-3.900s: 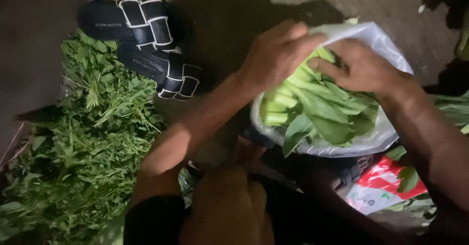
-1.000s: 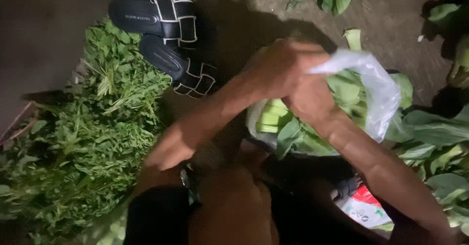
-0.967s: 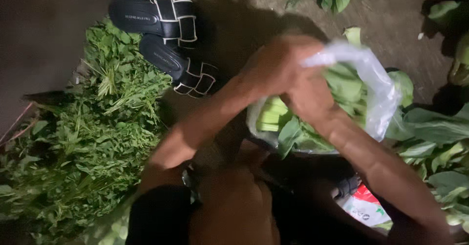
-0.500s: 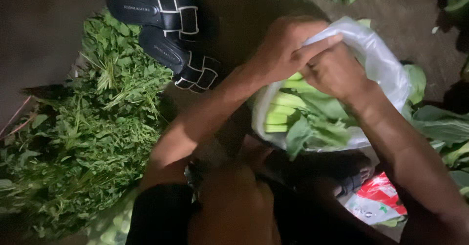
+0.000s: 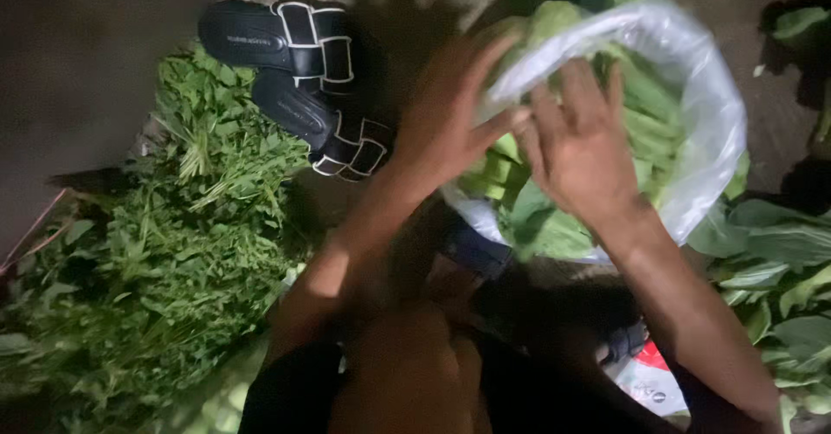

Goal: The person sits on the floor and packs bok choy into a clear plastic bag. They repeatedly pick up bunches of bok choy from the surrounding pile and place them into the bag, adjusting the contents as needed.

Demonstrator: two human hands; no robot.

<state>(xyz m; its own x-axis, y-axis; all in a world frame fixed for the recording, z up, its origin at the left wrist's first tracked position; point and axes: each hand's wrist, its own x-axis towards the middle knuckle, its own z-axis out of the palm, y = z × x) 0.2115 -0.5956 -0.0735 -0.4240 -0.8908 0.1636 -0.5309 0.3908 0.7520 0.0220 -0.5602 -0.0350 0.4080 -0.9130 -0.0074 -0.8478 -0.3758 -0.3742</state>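
A clear plastic bag [image 5: 705,114] full of pale-stemmed leafy greens [image 5: 537,226] lies on the ground in front of me. My left hand [image 5: 450,118] pinches the bag's near rim between thumb and fingers. My right hand [image 5: 580,153] lies flat, fingers spread, on the greens inside the bag's mouth. Both forearms cross my knee at the bottom of the view.
A large heap of small-leaved green herbs [image 5: 164,270] fills the left side. A pair of black sandals with white-edged straps [image 5: 303,79] lies beyond it. More broad leafy greens [image 5: 779,278] lie at the right, with a red-and-white packet [image 5: 649,378] near my leg.
My right hand has opened and now presses flat on the greens. The bag's mouth has been pulled wider and higher, with my left hand shifting along its rim.
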